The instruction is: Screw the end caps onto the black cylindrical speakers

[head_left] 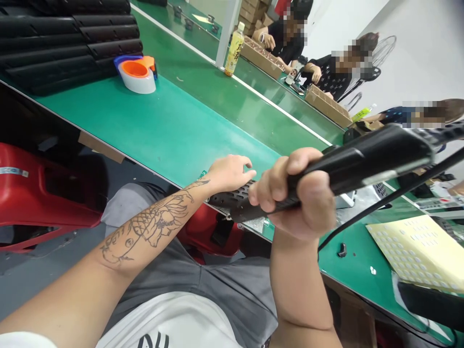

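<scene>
My right hand is raised over the front of the bench with its fingers wrapped round a long black handheld tool. The tool slants from lower left to upper right and has a pale strip along its side; its exact kind is unclear. Below and to the left, a black slotted part lies at the bench edge. My left hand rests over this part, thumb and fingers apart and slightly curled. My right hand and the tool hide some of the part.
Black housings are stacked at left beside a tape dispenser. A drink bottle stands near a post. At right are a sticker sheet and a black cable. Red stools stand below. Several people work across the bench.
</scene>
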